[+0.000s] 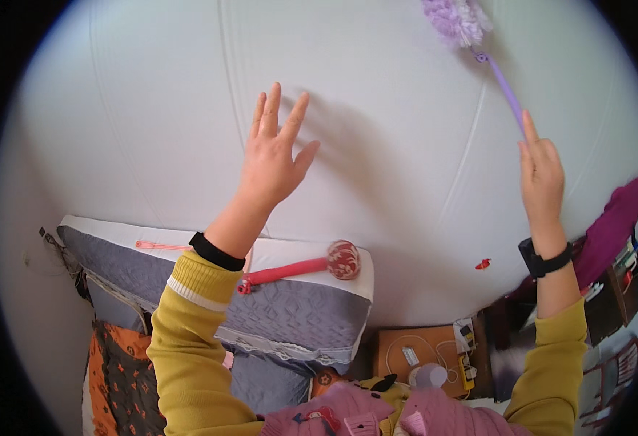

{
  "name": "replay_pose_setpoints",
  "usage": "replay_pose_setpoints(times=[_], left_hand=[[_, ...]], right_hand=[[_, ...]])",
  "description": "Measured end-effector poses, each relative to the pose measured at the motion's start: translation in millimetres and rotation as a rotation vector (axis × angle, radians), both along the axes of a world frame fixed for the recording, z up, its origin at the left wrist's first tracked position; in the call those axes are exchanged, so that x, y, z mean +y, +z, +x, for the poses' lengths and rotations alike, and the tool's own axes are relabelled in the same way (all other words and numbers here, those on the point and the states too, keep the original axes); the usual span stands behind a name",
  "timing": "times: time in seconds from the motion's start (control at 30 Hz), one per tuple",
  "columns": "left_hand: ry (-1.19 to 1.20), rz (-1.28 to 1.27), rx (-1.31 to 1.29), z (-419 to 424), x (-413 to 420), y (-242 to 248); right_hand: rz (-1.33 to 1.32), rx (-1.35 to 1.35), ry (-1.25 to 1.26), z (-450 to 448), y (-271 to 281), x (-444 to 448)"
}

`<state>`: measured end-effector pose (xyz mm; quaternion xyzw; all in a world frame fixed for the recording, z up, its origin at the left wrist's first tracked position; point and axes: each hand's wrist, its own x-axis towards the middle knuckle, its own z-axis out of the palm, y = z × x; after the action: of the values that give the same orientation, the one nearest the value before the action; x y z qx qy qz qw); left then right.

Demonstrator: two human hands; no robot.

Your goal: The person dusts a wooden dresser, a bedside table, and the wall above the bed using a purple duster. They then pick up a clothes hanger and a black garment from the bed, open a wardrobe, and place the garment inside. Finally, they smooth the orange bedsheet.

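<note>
My right hand [542, 174] is closed around the lower end of a purple handle [504, 90], at the right of the view. At its upper end a fluffy lilac duster head [458, 19] is against or close to the white wall [384, 71], cut off by the top edge. Left of centre, my left hand [275, 152] is raised with its fingers apart and holds nothing. It is in front of the wall and casts a shadow on it; whether it touches the wall I cannot tell. Both wrists wear black bands.
Below is a headboard with a grey quilted cover [302, 310]; a red stick with a patterned round head [343, 260] lies on its top. A nightstand [395, 340] holds cables and a power strip [466, 370]. At right are a magenta cloth [613, 234] and a wooden chair [616, 376].
</note>
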<state>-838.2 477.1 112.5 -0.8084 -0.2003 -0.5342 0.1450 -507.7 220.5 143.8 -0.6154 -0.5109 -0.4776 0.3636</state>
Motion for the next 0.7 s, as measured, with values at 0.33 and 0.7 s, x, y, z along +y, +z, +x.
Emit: replay_pose_setpoints(times=[0.33,0.7], left_hand=[[-0.063,-0.080,0.054,34.7,-21.6,-20.8],[0.030,-0.655,0.827,-30.1,-58.6,-152.5]], right_hand=[[-0.196,-0.155,-0.105,48.0,-66.1,-46.0],[-0.581,0.225,0.152,28.7,-128.9,-50.1]])
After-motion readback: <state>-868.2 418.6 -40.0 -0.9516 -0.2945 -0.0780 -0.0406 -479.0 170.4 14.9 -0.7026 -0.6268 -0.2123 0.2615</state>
